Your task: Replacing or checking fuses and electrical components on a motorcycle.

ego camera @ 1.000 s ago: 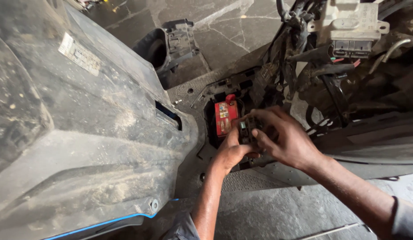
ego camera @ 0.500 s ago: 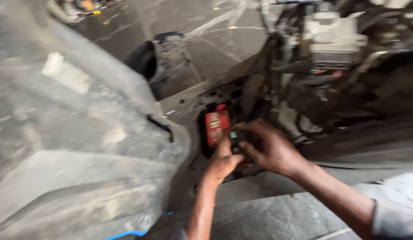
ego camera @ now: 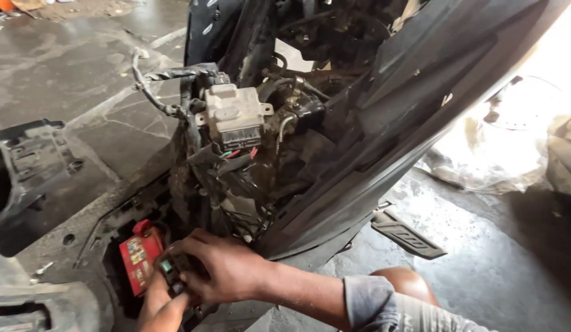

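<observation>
A stripped scooter stands with its wiring and frame bare. Low in the footwell sits a red battery point(ego camera: 140, 255). Right beside it my right hand point(ego camera: 227, 267) and my left hand point(ego camera: 157, 304) both grip a small black connector block point(ego camera: 173, 270) with a green tab. My left hand comes up from the bottom edge and is partly hidden under the right. Above them a cream plastic control box point(ego camera: 233, 115) with red and green wires hangs among black cables point(ego camera: 153, 92).
A loose black plastic panel point(ego camera: 27, 166) lies on the wet concrete floor at the left. The scooter's dark body panel point(ego camera: 408, 110) slants across the right. A black footrest point(ego camera: 408, 233) juts out below it. A pale plastic sheet point(ego camera: 500, 154) lies at far right.
The view has swung right and up: the large grey body panel on the left has left the frame, and the scooter's front now fills it. Both hands stay on the connector by the battery.
</observation>
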